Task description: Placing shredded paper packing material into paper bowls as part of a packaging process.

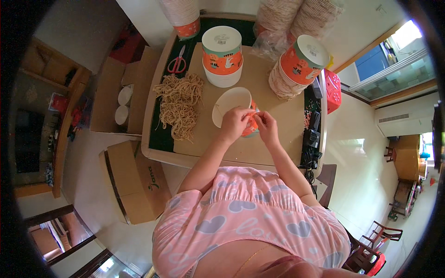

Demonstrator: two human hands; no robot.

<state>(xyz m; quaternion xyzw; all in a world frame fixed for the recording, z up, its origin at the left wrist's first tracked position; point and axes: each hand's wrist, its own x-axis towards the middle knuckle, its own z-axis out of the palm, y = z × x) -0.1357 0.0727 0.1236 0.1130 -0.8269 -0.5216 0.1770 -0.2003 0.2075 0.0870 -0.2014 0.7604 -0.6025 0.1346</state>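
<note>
While both hands (250, 123) pinch paper cup (234, 109) mid-table, left grip (234, 123), right grip (265, 127) closed on it; string pile (180, 105) beside.

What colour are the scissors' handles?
Red or pinkish, seen in the head view: scissors lie on the table's far-left corner.

Our hands (250, 123) cover the side of the paper cup (234, 104); we cannot tell what the fingertips pinch. The cup stacks (183, 14) are cut off at the top edge.
</note>
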